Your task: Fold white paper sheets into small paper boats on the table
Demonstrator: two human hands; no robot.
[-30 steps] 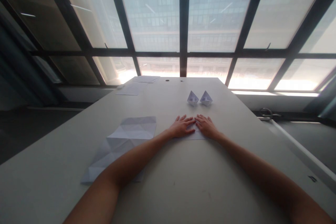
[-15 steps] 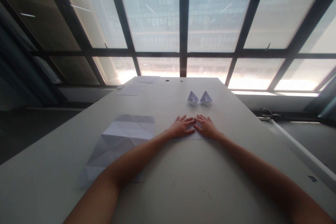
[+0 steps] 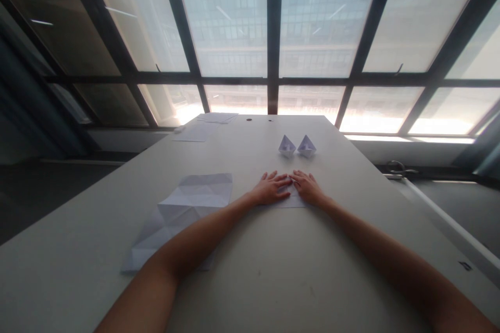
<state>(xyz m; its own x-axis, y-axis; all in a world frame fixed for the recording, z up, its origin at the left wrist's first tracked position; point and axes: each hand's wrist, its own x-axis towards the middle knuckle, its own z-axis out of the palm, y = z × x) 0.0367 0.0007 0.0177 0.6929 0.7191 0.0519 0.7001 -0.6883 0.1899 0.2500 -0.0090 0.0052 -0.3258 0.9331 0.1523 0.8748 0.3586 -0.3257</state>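
Observation:
My left hand [image 3: 271, 189] lies flat with fingers spread on the left part of a folded piece of white paper [image 3: 287, 203]. From the other side my right hand [image 3: 307, 188] rests on the same paper, fingers stretched out, its fingertips close to those of the left. Much of the folded paper is hidden beneath both hands. Just beyond them stand two white paper boats [image 3: 287, 146], side by side with pointed tops. Left of my left forearm is a large creased sheet of paper [image 3: 175, 216], partly covered by that arm.
The white table [image 3: 250, 281] stretches away toward tall windows. Flat white sheets [image 3: 194, 131] lie at its far left corner, near a small round hole [image 3: 249, 119]. A white rail [image 3: 449, 223] runs along the right side, with a coiled dark cable [image 3: 396, 167] near its far end.
My right hand has shifted slightly to the right over the folded paper, showing more of its middle. The creased sheet has slid a little to the right. My left hand stays put.

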